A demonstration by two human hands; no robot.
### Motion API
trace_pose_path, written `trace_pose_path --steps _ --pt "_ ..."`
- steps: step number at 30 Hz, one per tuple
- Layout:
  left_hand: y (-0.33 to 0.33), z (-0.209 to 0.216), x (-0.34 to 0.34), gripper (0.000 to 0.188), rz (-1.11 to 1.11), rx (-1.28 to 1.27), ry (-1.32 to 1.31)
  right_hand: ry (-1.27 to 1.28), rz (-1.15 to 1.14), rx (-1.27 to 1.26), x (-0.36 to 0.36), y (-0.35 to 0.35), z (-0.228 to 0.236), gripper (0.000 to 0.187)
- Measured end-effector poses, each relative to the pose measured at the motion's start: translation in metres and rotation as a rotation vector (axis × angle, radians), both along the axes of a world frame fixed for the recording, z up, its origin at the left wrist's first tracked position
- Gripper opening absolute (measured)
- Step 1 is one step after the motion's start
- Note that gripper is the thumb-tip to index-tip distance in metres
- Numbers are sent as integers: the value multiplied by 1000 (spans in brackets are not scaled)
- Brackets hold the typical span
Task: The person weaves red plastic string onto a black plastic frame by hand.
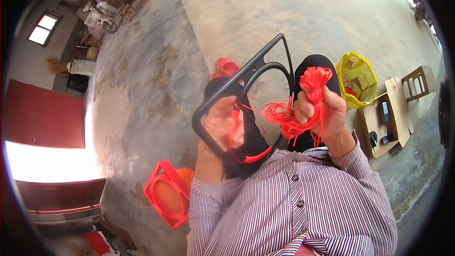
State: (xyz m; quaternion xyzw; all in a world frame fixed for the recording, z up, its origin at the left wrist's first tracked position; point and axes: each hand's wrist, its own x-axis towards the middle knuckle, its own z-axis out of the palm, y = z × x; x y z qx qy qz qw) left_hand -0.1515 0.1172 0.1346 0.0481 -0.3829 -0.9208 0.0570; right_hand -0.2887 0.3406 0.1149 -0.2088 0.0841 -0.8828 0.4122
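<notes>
Two bare hands work above the dark trousers (314,60) of a seated person in a striped shirt (294,199), as I look on. Any lettering on the goods or the carton is too small or blurred for me to read.

What I can study is the black frame (249,68): smooth, stiff, rounded at the corners, with a large ring set inside. It tilts over the lap, one corner reaching past the far edge between the knees, another above the left edge. Glossy red covers part of the ring's lower curve.

The left hand (220,125) shows through the frame's opening, half open, fingers bent, a red strip crossing them; blur keeps me from telling whether it grips anything.

The right hand (335,113) is a closed fist over the right edge of the lap, clamped round a red cord bundle (316,79), tufted above the knuckles and spilling thin loops towards the frame.

On the floor, off the lap's left edge, rests a red frame (174,220); off the right, a yellow basket (356,103) stands by a corner of an open carton (395,97).
</notes>
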Motion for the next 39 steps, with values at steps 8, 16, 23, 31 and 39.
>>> trace_pose_path --steps 8,16,23,31,39 --pt "-22 -12 17 39 142 -29 -53 -383 -283 179 -50 15 -44 29" --pt "-1 -7 5 58 79 58 -113 707 -4 697 2 -27 40 40" --pt "36 17 -10 46 254 -121 -149 1196 -422 969 1 -52 46 39" --pt "48 3 1 44 141 92 -202 -5 314 266 13 -52 -3 51" --pt "40 24 0 63 129 -6 -134 59 -197 575 -25 -41 -66 49"
